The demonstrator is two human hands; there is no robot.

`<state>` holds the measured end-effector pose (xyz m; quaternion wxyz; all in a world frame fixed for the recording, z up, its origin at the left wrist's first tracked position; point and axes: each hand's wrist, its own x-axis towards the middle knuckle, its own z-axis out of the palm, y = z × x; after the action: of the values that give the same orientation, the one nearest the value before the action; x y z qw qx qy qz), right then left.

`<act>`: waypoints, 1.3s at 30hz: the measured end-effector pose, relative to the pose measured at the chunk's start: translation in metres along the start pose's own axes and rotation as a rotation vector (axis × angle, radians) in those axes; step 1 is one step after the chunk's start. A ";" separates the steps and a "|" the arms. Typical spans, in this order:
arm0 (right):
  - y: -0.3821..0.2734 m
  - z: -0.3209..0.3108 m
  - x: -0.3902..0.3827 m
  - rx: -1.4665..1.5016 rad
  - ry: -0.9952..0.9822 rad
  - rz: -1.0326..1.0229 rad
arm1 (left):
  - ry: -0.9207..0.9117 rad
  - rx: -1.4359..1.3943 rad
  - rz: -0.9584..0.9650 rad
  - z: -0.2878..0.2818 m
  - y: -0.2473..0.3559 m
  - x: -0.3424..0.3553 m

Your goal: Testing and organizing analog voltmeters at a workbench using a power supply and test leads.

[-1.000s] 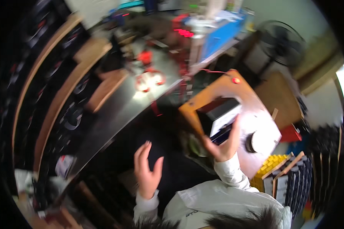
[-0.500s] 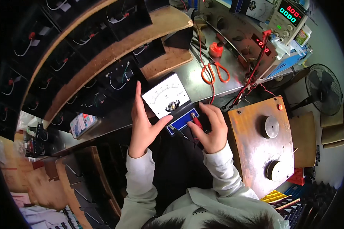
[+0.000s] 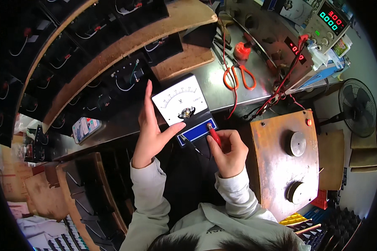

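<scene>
An analog voltmeter (image 3: 176,95) with a white dial, an uncovered round mechanism and a blue lower panel is tilted in front of me at the bench edge. My left hand (image 3: 148,136) holds it by the left side, fingers along the edge and thumb across the lower front. My right hand (image 3: 231,154) pinches a red alligator clip (image 3: 215,137), whose tip meets the terminal at the panel's right end. At the left end, a thin dark test lead (image 3: 191,144) reaches the other terminal; its far part disappears near my right hand.
Orange-handled scissors (image 3: 240,78) and a red bottle (image 3: 242,51) lie on the metal bench (image 3: 209,85). A power supply (image 3: 327,27) stands at the back right. A wooden box (image 3: 276,163) with two metal discs is at right. Racks of black meter housings (image 3: 96,31) fill the left.
My right fingers were spread around the red clip and are now closed on it. The view has shifted slightly, and my left hand keeps its hold on the voltmeter.
</scene>
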<state>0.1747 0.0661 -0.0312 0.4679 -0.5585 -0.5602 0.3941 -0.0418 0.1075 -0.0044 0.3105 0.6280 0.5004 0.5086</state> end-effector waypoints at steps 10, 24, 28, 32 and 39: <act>0.014 -0.041 -0.015 0.336 0.037 0.060 | 0.289 0.399 0.084 0.013 -0.012 -0.015; -0.059 0.067 -0.108 0.274 -0.956 -0.398 | 1.152 1.193 -0.202 -0.084 0.162 -0.256; -0.075 0.080 -0.125 0.285 -0.966 -0.565 | 1.124 1.127 -0.228 -0.069 0.157 -0.264; -0.082 0.080 -0.137 0.325 -1.091 -0.683 | 0.951 1.295 -0.212 -0.087 0.184 -0.297; -0.093 0.098 -0.159 0.365 -1.051 -0.545 | 1.233 1.367 -0.199 -0.087 0.182 -0.299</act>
<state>0.0468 -0.0897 0.0203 0.3015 -0.0374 -0.7618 0.5722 -0.0622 -0.2408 0.0864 -0.4066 0.2471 0.8201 0.3179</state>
